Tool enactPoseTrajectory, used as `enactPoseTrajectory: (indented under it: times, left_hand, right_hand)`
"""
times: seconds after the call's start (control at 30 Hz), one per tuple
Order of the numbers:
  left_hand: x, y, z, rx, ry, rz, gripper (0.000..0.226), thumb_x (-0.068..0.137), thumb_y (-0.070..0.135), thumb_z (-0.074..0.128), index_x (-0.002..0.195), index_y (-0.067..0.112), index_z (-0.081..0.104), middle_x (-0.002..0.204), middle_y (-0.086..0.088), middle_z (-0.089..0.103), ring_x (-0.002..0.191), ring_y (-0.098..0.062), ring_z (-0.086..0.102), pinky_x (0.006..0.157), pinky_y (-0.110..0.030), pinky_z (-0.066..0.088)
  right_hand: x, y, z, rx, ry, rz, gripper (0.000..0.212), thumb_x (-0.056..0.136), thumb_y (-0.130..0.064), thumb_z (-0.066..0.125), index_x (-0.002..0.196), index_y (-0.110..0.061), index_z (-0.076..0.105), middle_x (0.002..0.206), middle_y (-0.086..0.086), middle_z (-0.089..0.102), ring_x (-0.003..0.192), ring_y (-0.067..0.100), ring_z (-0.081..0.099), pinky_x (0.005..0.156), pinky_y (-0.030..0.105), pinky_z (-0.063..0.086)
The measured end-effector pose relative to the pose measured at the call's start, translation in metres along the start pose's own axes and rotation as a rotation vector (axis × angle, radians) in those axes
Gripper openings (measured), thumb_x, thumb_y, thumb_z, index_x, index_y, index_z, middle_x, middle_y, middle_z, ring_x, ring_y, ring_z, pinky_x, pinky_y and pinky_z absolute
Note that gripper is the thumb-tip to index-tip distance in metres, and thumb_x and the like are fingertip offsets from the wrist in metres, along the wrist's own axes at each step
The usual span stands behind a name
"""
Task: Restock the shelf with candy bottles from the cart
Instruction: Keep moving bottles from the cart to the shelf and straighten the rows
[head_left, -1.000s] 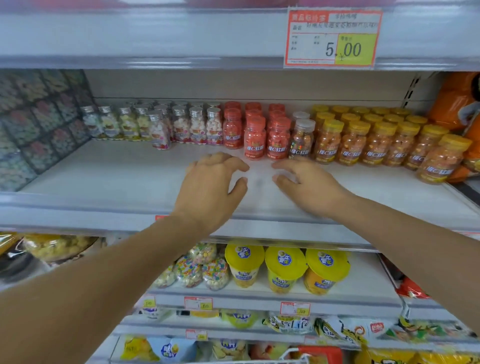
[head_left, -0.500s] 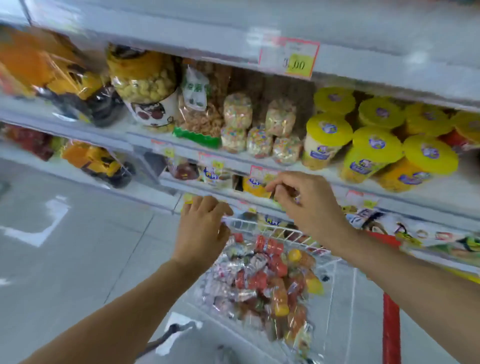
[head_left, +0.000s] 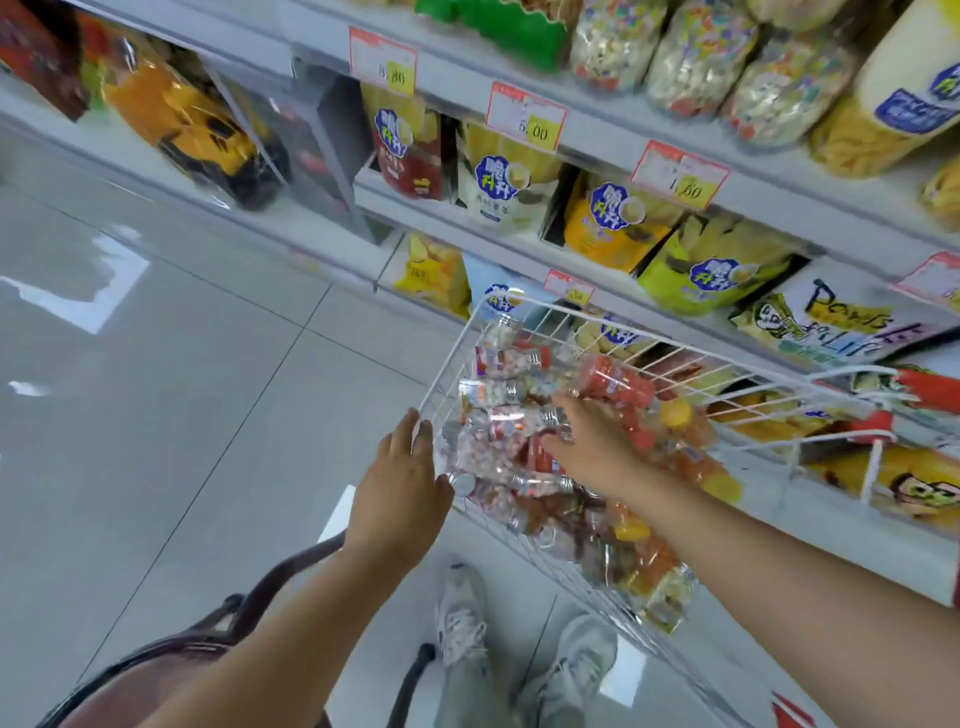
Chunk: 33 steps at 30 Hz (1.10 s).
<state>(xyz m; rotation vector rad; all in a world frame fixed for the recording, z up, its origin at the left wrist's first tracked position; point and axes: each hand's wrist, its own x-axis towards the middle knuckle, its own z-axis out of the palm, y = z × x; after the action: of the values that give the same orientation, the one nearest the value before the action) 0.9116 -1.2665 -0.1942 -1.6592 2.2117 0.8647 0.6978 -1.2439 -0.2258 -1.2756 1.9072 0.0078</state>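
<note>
A white wire cart stands in front of the low shelves, piled with candy bottles. Among them are a red-capped red bottle, clear bottles with silver caps and orange bottles with yellow caps. My right hand reaches down into the pile, its fingers spread over the clear bottles and its thumb beside the red one; I see no bottle lifted. My left hand hovers at the cart's left rim with straight fingers and holds nothing. The shelf with the candy bottles is out of view.
Shelves with snack bags and price tags run along the right, close behind the cart. Grey tiled floor lies open to the left. My shoes stand below the cart, and a dark strap hangs at lower left.
My view dropped from the upper candy shelf down to the cart. Both hands came down from the shelf; the right one is now in the bottle pile, the left at the rim.
</note>
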Motion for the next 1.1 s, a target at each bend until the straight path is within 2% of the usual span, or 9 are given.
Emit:
enactPoseTrajectory:
  times: [0.1,0.33,0.47,0.53,0.67,0.8,0.9,0.97,1.1]
  left_hand:
    - [-0.001,-0.005,0.006,-0.035,0.039,0.025,0.062,0.098,0.025,0.045,0.153,0.015,0.017,0.162,0.003,0.001,0.146,-0.019,0.012,0.111,-0.031,0.030]
    - [0.004,-0.011,0.009,-0.051,0.109,0.084,0.052,0.095,0.022,0.050,0.145,0.021,0.036,0.158,-0.003,0.017,0.143,-0.023,0.019,0.113,-0.034,0.027]
    - [0.009,-0.009,0.003,-0.011,0.186,0.167,0.046,0.086,0.014,0.063,0.131,0.016,0.055,0.148,-0.012,0.038,0.136,-0.032,0.035,0.106,-0.046,0.038]
    - [0.015,-0.005,0.002,-0.031,0.245,0.262,0.047,0.079,0.012,0.070,0.125,0.012,0.059,0.138,-0.014,0.050,0.125,-0.035,0.047,0.096,-0.049,0.047]
    - [0.028,0.009,-0.001,-0.041,0.229,0.362,0.058,0.087,0.041,0.050,0.136,0.009,0.052,0.123,-0.008,0.062,0.117,-0.031,0.053,0.094,-0.043,0.047]
    - [0.040,0.011,-0.006,-0.154,0.222,0.318,0.054,0.088,0.046,0.055,0.131,0.013,0.054,0.099,0.000,0.064,0.102,-0.027,0.053,0.087,-0.034,0.039]
    - [0.044,0.004,-0.011,-0.221,0.318,0.269,0.048,0.088,0.047,0.057,0.120,0.012,0.059,0.085,0.006,0.062,0.093,-0.023,0.053,0.083,-0.035,0.041]
    - [0.046,0.000,-0.014,-0.253,0.353,0.211,0.043,0.088,0.041,0.064,0.119,0.011,0.059,0.083,0.009,0.059,0.094,-0.022,0.051,0.083,-0.035,0.041]
    - [0.049,-0.007,-0.013,-0.293,0.350,0.175,0.043,0.087,0.040,0.066,0.120,0.014,0.058,0.082,0.015,0.053,0.097,-0.019,0.046,0.084,-0.032,0.038]
  right_hand:
    - [0.011,-0.001,0.010,-0.163,0.007,0.032,0.065,0.098,-0.041,0.047,0.152,-0.018,0.021,0.153,0.006,0.033,0.142,0.030,0.017,0.115,0.043,0.023]
    - [0.027,0.001,0.018,-0.319,0.205,0.002,0.047,0.088,-0.047,0.060,0.125,-0.021,0.050,0.131,0.003,0.048,0.122,0.024,0.034,0.099,0.039,0.031]
    - [0.020,0.003,0.006,-0.047,0.191,-0.152,0.038,0.086,-0.044,0.065,0.117,-0.026,0.054,0.129,-0.008,0.055,0.126,0.018,0.042,0.105,0.037,0.027]
    - [0.015,0.002,-0.006,0.152,0.158,-0.239,0.034,0.087,-0.037,0.067,0.118,-0.026,0.057,0.119,-0.009,0.059,0.114,0.015,0.053,0.104,0.039,0.037]
    - [0.006,-0.014,-0.031,0.410,0.022,-0.355,0.033,0.091,-0.026,0.065,0.123,-0.020,0.059,0.107,-0.007,0.063,0.098,-0.003,0.057,0.084,0.010,0.042]
    - [0.014,-0.026,-0.038,0.512,-0.035,-0.357,0.037,0.094,-0.033,0.061,0.130,-0.026,0.056,0.118,-0.006,0.063,0.107,0.006,0.059,0.093,0.022,0.047]
    - [0.026,-0.032,-0.039,0.581,0.084,-0.241,0.042,0.097,-0.038,0.052,0.137,-0.026,0.048,0.122,-0.011,0.056,0.106,0.003,0.056,0.095,0.028,0.045]
    - [0.038,-0.031,-0.035,0.471,0.177,-0.130,0.051,0.098,-0.035,0.052,0.144,-0.020,0.038,0.129,-0.002,0.048,0.108,0.011,0.054,0.095,0.029,0.044]
    - [0.062,-0.029,-0.018,0.217,0.067,0.015,0.060,0.098,-0.039,0.051,0.148,-0.013,0.031,0.144,0.012,0.040,0.130,0.029,0.044,0.106,0.037,0.036]
